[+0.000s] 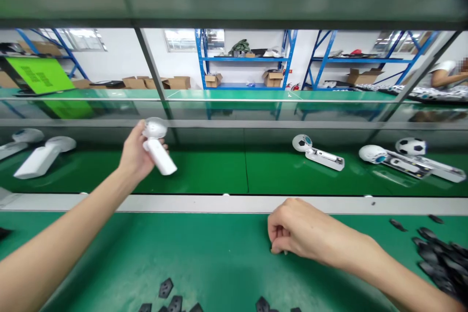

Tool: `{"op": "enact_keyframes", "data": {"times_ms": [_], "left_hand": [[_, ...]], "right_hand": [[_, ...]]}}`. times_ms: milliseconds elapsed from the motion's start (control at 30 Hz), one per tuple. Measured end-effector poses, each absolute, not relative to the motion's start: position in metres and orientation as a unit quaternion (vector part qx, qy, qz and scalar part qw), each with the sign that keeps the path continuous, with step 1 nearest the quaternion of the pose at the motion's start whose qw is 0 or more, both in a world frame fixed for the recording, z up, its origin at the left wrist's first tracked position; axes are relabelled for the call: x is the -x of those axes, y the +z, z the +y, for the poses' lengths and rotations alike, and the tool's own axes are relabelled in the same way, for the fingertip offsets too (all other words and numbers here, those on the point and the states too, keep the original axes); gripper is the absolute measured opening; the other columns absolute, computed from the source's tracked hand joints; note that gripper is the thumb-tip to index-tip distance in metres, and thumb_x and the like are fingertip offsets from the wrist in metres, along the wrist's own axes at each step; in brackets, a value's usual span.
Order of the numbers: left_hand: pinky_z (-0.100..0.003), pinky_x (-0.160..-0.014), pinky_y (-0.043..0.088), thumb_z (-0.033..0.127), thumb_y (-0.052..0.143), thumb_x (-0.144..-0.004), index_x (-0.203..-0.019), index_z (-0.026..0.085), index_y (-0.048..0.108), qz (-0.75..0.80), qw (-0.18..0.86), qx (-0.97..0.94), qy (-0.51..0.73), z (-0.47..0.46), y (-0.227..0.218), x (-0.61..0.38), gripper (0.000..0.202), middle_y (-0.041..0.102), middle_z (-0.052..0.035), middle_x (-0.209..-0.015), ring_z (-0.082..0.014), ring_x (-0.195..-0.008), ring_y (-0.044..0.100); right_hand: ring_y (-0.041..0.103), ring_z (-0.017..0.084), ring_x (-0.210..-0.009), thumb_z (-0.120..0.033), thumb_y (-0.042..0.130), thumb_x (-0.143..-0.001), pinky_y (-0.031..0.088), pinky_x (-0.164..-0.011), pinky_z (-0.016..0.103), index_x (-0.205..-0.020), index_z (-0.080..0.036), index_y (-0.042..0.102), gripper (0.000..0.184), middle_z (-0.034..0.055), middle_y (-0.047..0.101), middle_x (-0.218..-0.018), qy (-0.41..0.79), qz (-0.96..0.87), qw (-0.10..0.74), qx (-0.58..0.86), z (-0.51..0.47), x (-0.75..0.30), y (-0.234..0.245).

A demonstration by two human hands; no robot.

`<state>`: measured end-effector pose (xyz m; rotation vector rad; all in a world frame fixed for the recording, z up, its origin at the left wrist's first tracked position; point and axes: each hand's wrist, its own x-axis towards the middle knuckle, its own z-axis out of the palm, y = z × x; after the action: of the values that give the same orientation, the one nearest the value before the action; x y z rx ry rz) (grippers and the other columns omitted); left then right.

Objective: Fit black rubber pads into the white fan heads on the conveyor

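Observation:
My left hand (136, 155) is closed on a white ball-headed device (163, 157), holding it up over the green conveyor belt (212, 170). Its rounded head is at the top and its flat-sided handle slants down to the right. My right hand (305, 228) rests low over the green worktop (219, 248), fingers curled and thumb pressed in. A small pale tip shows under those fingers, too little to name. Nearer me lie several black pentagon-shaped pieces (166, 287).
Beyond the right hand, more ball-headed devices with opened handles (324, 158) lie on the belt; others (42, 156) sit at left. Dark pieces are heaped (442, 258) at right. A white rail (234, 204) divides belt and worktop. A shelf hangs overhead. A person's arm (444, 78) shows far right.

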<state>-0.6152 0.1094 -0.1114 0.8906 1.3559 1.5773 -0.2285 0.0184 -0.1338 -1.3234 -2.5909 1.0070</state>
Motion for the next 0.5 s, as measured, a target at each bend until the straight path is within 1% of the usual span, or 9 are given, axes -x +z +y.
{"op": "enact_keyframes", "data": {"times_ms": [33,100,133,200,267,333,433,500], "left_hand": [[-0.03,-0.061,0.055,0.056,0.054,-0.1,-0.097,0.021,0.058,0.498,0.467,-0.318,0.658,0.102,-0.109,0.594,0.035,0.058,0.002,-0.065,-0.0161,-0.057,0.059],[-0.03,-0.059,0.055,0.06,0.056,-0.098,-0.095,0.02,0.06,0.466,0.514,-0.314,0.648,0.083,-0.105,0.554,0.041,0.053,0.0013,-0.063,-0.016,-0.054,0.054],[-0.03,-0.058,0.054,0.063,0.06,-0.095,-0.094,0.019,0.06,0.444,0.547,-0.31,0.639,0.073,-0.104,0.535,0.043,0.05,0.0022,-0.061,-0.0154,-0.052,0.05],[-0.03,-0.057,0.052,0.065,0.069,-0.088,-0.093,0.02,0.062,0.414,0.58,-0.328,0.62,0.051,-0.105,0.502,0.046,0.049,0.0027,-0.059,-0.0149,-0.051,0.047],[-0.03,-0.059,0.052,0.063,0.074,-0.083,-0.09,0.02,0.062,0.395,0.584,-0.366,0.607,0.031,-0.109,0.479,0.045,0.052,0.0014,-0.058,-0.016,-0.052,0.049],[-0.031,-0.061,0.052,0.061,0.076,-0.08,-0.087,0.02,0.063,0.397,0.576,-0.408,0.587,0.015,-0.115,0.464,0.043,0.058,-0.0014,-0.06,-0.0186,-0.056,0.054],[-0.035,-0.061,0.053,0.063,0.073,-0.079,-0.087,0.018,0.067,0.419,0.567,-0.449,0.548,0.001,-0.122,0.455,0.046,0.067,-0.0072,-0.07,-0.0229,-0.062,0.06],[-0.036,-0.062,0.054,0.064,0.073,-0.079,-0.094,0.018,0.07,0.426,0.561,-0.469,0.533,-0.003,-0.126,0.454,0.049,0.071,-0.0093,-0.079,-0.0256,-0.068,0.063]], "right_hand": [[0.067,0.016,-0.062,-0.005,0.081,-0.078,0.039,-0.059,0.025,-0.068,-0.019,0.078,0.018,0.0007,0.076,-0.065,0.324,-0.843,0.034,0.429,0.019,0.228,-0.132],[0.066,0.016,-0.061,-0.013,0.082,-0.083,0.041,-0.06,0.025,-0.068,-0.02,0.076,0.017,0.0002,0.075,-0.065,0.354,-0.826,0.078,0.431,0.021,0.229,-0.128],[0.065,0.016,-0.062,-0.019,0.081,-0.086,0.042,-0.06,0.025,-0.07,-0.02,0.075,0.017,0.0002,0.074,-0.067,0.382,-0.807,0.126,0.434,0.022,0.231,-0.125],[0.064,0.015,-0.062,-0.032,0.081,-0.088,0.045,-0.059,0.025,-0.075,-0.02,0.074,0.019,0.0002,0.073,-0.069,0.445,-0.744,0.253,0.43,0.022,0.235,-0.119],[0.062,0.014,-0.059,-0.044,0.084,-0.084,0.048,-0.057,0.025,-0.078,-0.02,0.07,0.029,-0.0006,0.07,-0.067,0.496,-0.666,0.377,0.409,0.021,0.242,-0.115],[0.06,0.013,-0.055,-0.055,0.088,-0.079,0.05,-0.055,0.025,-0.078,-0.02,0.066,0.04,-0.0019,0.068,-0.062,0.549,-0.594,0.454,0.375,0.017,0.251,-0.115],[0.063,0.013,-0.054,-0.061,0.091,-0.074,0.055,-0.056,0.025,-0.077,-0.019,0.064,0.05,-0.0021,0.068,-0.061,0.605,-0.522,0.498,0.338,0.009,0.264,-0.12],[0.067,0.013,-0.056,-0.06,0.092,-0.074,0.058,-0.059,0.026,-0.077,-0.018,0.066,0.05,-0.0011,0.07,-0.063,0.622,-0.502,0.506,0.324,0.006,0.269,-0.125]]}}
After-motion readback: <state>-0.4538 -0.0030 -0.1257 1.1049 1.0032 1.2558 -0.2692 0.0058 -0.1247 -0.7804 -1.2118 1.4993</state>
